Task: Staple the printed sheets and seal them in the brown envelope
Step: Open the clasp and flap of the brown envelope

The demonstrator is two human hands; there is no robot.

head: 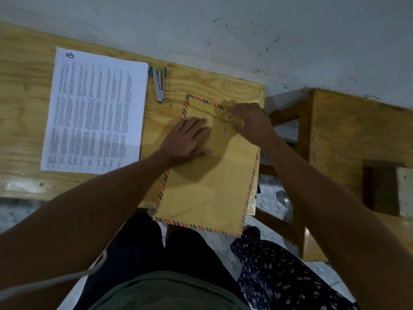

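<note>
Envelope (207,175) lies under both hands, long axis running back from my fingertips toward me. Left hand (185,142) presses flat, fingers straight — right hand (250,124) pinches the clasp (228,117); sheets (93,113) well left, unstapled.

One brown envelope (210,175), one stapler (159,86), one stack of printed sheets (93,110), two hands (185,139)

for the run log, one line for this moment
left hand flat on envelope | right hand at clasp | sheets, stapler untouched

Bare forearms, green shirt (169,291) (dark trousers (138,253)).
</note>
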